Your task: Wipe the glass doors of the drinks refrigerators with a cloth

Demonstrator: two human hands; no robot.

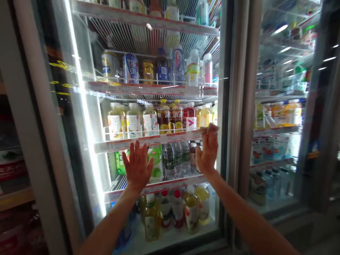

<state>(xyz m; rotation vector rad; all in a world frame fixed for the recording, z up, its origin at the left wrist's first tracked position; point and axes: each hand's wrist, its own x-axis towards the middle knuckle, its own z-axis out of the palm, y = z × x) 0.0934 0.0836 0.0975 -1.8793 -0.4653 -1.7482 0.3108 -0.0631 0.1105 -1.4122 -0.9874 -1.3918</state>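
Note:
I stand at a lit drinks fridge (pixel 87 117) with several wire shelves of bottles and cans. My left hand (pixel 137 165) is raised with its fingers spread flat, in front of the green-label bottles (pixel 156 164) on the third shelf. My right hand (pixel 208 150) is also open, fingers up, its fingertips at the red price rail (pixel 159 140) near the right end of the second shelf, next to a yellow juice bottle (pixel 205 117). Neither hand holds anything. Whether the palms press on glass or reach into the open fridge is unclear.
A metal door frame (pixel 233 106) stands just right of my right hand, with a second glass-door fridge (pixel 278 106) of drinks beyond it. Clear water bottles (pixel 170 159) sit between my hands. More bottles (pixel 172 212) stand on the bottom shelf. Dark shelving (pixel 13 170) lies at the far left.

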